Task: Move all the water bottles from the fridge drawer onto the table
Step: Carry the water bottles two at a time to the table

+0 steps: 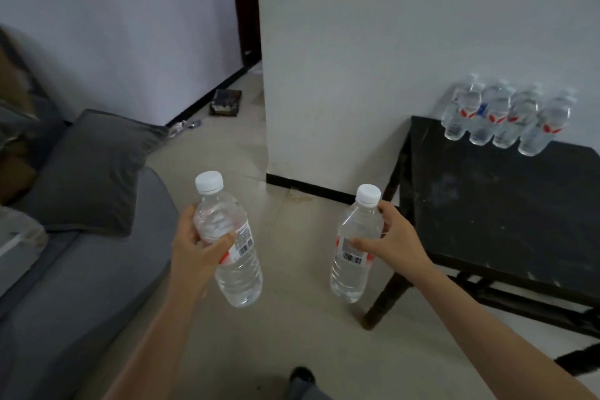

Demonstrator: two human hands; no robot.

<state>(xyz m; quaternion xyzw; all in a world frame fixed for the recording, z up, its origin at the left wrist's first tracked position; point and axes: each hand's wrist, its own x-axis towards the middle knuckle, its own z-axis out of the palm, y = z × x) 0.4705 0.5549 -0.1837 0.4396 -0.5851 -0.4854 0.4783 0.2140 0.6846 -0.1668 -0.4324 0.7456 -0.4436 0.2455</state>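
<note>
Left hand (194,247) & right hand (394,237) each grip a bottle (232,247); setting down near far-right row (503,117) on table (487,204) could topple it.

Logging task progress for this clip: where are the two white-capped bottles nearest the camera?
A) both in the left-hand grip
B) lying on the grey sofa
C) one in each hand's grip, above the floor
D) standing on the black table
C: the left-hand grip holds the left bottle and the right-hand grip holds the right bottle, both over the floor, short of the table.
</note>
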